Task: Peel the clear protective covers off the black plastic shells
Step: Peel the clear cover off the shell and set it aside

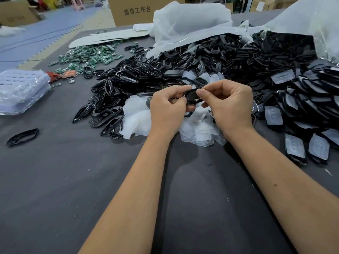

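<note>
Right now, near to far:

Desk: dark grey cloth-covered desk (55,180) carries everything; both forearms reach forward across its bare near part.

Left hand: left hand (167,107) has its thumb and fingers curled onto the left end of one small glossy black plastic shell (191,96), pinching it above the desk.

Right hand: right hand (229,103) pinches the shell's right end, thumb tip pressed on its upper face, fingers curled beneath.

Held shell: it lies between the two hands, long axis running left to right, both hands equally close and gripping opposite ends. Whether a clear cover is on it is too small to tell.

Key relation: judging by the grip, any peel would start under the right thumb, with the left hand as anchor; the pull would run along the long axis.

Peeled covers: heap of limp clear plastic covers (139,118) lies directly under and just beyond the hands.

Unpeeled stock: black shells with cloudy film on top (297,147) lie well to the right, nearer the right hand.

Far pile: large mound of black plastic frames and shells (211,57) spills from a white plastic bag (189,21).

Left side: green circuit boards (88,55) and a stack of clear blister trays (22,88).
</note>
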{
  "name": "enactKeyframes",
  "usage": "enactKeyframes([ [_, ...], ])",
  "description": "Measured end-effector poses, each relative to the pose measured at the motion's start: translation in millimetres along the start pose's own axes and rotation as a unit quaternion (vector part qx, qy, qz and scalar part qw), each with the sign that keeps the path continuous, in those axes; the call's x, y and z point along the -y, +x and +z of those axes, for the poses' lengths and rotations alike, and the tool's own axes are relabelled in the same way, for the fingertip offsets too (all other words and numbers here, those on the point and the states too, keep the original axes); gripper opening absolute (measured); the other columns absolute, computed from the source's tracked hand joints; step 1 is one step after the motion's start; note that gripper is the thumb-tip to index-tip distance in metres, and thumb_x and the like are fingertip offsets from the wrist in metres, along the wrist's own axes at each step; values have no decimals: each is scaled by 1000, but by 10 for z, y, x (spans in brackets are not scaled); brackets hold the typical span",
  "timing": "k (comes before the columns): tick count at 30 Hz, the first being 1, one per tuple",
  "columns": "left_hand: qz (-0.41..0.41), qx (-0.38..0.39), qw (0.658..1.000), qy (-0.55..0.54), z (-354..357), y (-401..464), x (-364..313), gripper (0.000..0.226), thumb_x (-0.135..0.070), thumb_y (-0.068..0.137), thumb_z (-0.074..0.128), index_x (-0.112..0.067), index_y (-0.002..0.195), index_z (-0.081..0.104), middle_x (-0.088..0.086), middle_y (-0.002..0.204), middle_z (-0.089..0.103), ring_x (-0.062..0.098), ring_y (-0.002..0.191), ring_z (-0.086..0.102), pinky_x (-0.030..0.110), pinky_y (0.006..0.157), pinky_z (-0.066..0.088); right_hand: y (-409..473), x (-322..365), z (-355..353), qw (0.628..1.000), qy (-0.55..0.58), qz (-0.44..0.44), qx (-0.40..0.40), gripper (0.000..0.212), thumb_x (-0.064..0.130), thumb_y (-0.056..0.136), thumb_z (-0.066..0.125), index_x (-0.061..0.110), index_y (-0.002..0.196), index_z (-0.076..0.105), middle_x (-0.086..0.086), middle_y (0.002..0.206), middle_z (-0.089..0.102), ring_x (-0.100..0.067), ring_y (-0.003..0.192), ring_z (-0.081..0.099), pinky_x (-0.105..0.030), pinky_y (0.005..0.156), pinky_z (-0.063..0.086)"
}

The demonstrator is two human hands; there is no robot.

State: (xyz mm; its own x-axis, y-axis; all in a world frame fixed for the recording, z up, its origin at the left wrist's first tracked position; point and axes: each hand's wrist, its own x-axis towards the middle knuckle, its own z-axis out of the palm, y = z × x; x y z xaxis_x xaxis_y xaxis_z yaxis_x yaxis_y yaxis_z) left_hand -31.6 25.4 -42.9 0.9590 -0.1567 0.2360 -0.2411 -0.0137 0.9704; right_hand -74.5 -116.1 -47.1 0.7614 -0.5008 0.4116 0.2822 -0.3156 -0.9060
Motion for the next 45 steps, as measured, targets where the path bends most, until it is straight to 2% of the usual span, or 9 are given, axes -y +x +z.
enactKeyframes([
  [5,9,6,1000,-6,-11,2,9,33,14,93,52,-2,107,78,8,94,77,24,72,78,43,78,65,1,12,9,999,-46,-11,-7,13,24,80,91,19,81,78,4,71,75,-15,64,73,-33,66,61],
  [14,18,4,1000,-16,-19,11,36,19,7,94,64,-2,103,78,12,86,78,29,68,77,42,73,66,-8,18,12,996,-85,-24,-23,14,27,82,89,20,81,77,10,71,73,-7,65,70,-29,66,61],
  [21,19,18,999,-30,-28,34,71,21,8,85,76,-4,103,78,13,87,78,28,69,77,31,66,62,-23,37,21,994,-104,-26,-12,15,27,82,88,17,82,76,9,72,72,-7,65,69,-32,69,60],
  [25,6,30,997,-68,-50,28,57,22,11,86,74,-7,98,78,14,88,78,26,69,75,27,65,60,-32,38,31,992,-120,-33,-25,29,32,80,90,14,88,69,8,73,69,-5,64,65,-25,66,55],
  [28,-3,43,994,-101,-78,28,45,23,12,87,72,-8,95,77,9,86,78,20,65,74,24,64,59,2,31,12,998,-59,26,28,27,29,83,89,12,92,70,-1,76,74,-16,64,69,-29,60,54],
  [32,9,51,993,-106,-63,12,37,19,13,87,72,-4,95,75,10,87,77,20,70,75,23,62,58,13,0,-25,996,26,64,57,16,15,85,87,10,84,72,-2,66,73,-15,52,66,-25,47,49],
  [37,15,29,996,-83,-66,29,70,16,13,85,73,4,98,74,15,85,76,20,59,68,27,61,57,-12,-1,9,997,-52,21,55,19,20,85,86,8,87,71,-4,69,74,-20,57,72,-38,54,59],
  [41,23,19,997,-68,-72,33,79,17,12,84,74,-1,95,76,19,85,76,24,59,68,31,62,60,-28,18,21,995,-79,0,57,17,18,88,83,7,90,71,-5,70,74,-21,59,73,-45,58,62],
  [45,36,20,997,-63,-77,37,80,20,10,84,74,-9,91,77,14,85,77,19,60,71,26,61,57,-36,49,8,995,-70,0,69,10,11,91,79,7,90,70,-7,71,73,-23,57,71,-45,56,62],
])
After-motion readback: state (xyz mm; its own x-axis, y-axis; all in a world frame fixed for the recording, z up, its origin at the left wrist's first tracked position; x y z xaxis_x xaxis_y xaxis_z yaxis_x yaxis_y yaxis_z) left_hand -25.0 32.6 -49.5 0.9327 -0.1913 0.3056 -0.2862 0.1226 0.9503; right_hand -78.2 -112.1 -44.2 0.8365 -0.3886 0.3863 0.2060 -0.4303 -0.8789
